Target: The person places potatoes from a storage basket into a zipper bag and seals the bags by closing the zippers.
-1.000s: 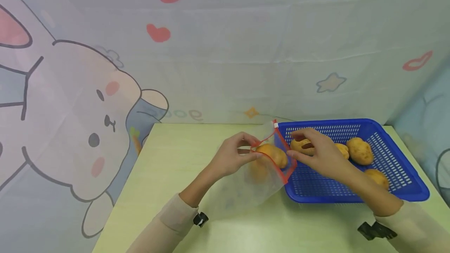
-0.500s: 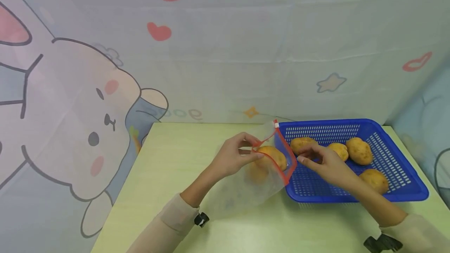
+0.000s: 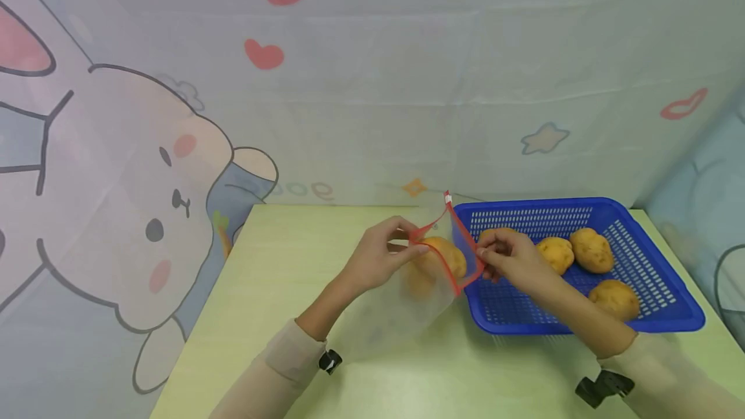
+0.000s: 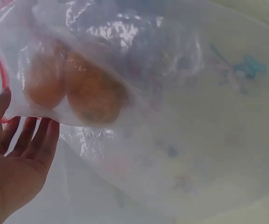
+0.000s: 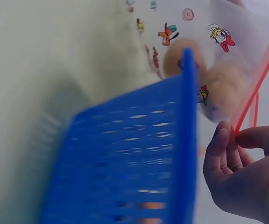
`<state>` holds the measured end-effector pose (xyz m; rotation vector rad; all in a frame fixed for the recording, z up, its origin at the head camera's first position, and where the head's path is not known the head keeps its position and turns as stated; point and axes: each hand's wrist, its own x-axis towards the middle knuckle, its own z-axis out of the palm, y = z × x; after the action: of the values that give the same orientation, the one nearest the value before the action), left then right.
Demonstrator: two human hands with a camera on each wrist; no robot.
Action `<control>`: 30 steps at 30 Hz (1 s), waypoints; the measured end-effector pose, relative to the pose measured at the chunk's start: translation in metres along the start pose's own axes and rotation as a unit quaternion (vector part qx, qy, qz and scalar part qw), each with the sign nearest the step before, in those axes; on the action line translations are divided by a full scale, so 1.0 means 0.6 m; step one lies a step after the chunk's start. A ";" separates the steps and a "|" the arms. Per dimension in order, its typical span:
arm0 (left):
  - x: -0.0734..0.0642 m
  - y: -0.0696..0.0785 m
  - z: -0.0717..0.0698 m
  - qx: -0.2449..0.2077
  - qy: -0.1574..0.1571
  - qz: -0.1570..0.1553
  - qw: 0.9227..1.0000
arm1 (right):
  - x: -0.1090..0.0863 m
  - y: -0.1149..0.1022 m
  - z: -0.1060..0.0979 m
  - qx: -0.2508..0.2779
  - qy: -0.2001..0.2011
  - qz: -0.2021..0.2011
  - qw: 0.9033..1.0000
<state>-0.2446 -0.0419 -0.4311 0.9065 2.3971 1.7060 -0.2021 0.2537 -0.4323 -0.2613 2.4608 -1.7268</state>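
Note:
A clear zip bag (image 3: 384, 322) with a red zip edge and small cartoon prints lies tilted, its mouth spread wide toward the basket. Inside are two potatoes (image 4: 95, 91), one close to the opening. My left hand (image 3: 375, 257) pinches the left side of the red edge between thumb and fingers. On the opposite side, my right hand (image 3: 515, 257) pinches the red edge (image 5: 253, 88) between thumb and forefinger, over the basket's left rim. A white slider (image 3: 448, 198) sits at the far end of the zip.
A blue plastic basket (image 3: 506, 327) stands on the right of the pale table (image 3: 279, 238), holding several potatoes (image 3: 592, 251); one is partly behind my right hand. A printed cloth wall (image 3: 372, 83) rises behind the table. A dark cable (image 3: 720, 277) hangs at the far right.
My right hand drew back from the bag's mouth to over the basket, then came left again and took hold of the red edge. The bag's mouth shifted slightly left; my left hand kept its grip.

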 end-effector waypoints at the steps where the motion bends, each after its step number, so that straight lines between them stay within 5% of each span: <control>1: 0.000 0.002 -0.005 0.004 0.008 0.015 1.000 | 0.003 -0.011 -0.003 0.000 0.003 -0.007 1.000; 7: 0.000 0.034 -0.052 0.030 0.049 0.086 0.995 | 0.006 -0.106 -0.041 -0.048 0.025 -0.036 0.998; 16: -0.012 0.083 -0.105 0.027 0.059 0.124 0.990 | -0.007 -0.208 -0.069 -0.126 0.000 -0.064 0.990; 23: -0.016 0.089 -0.124 0.033 0.067 0.124 0.990 | -0.004 -0.204 -0.054 -0.120 -0.005 -0.082 0.989; 30: -0.005 0.089 -0.109 0.039 0.073 0.136 0.987 | 0.009 -0.141 -0.032 -0.075 -0.032 -0.064 0.995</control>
<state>-0.2439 -0.0872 -0.3597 1.2100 2.5484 1.8374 -0.2050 0.2419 -0.3464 -0.4922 2.5817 -1.5531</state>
